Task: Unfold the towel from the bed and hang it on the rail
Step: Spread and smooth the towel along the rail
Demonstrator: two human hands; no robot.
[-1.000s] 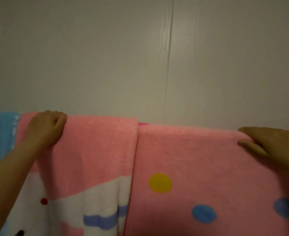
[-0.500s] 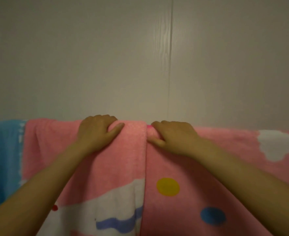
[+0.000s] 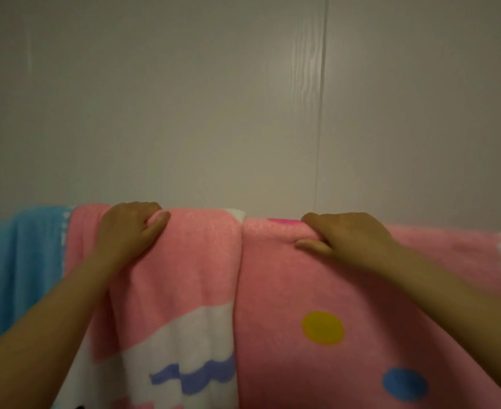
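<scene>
Dim, warm, soft light; faint sheen on the wall (image 3: 308, 69); edges perhaps slightly blurred.

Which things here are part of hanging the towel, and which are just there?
Part of the job:
pink towel, draped over the top
left hand, gripping it
right hand, gripping it

Just there:
blue towel beside it
white wall behind

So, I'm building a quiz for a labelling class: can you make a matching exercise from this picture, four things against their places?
Things:
1. left hand
2. right hand
3. blue towel
4. yellow dot

Places:
A. far left on the rail
B. grips the top edge of the dotted pink towel
C. below the right hand
D. grips the top edge of the pink-and-white towel

Pairs: 1-D, 2-B, 3-A, 4-C
</scene>
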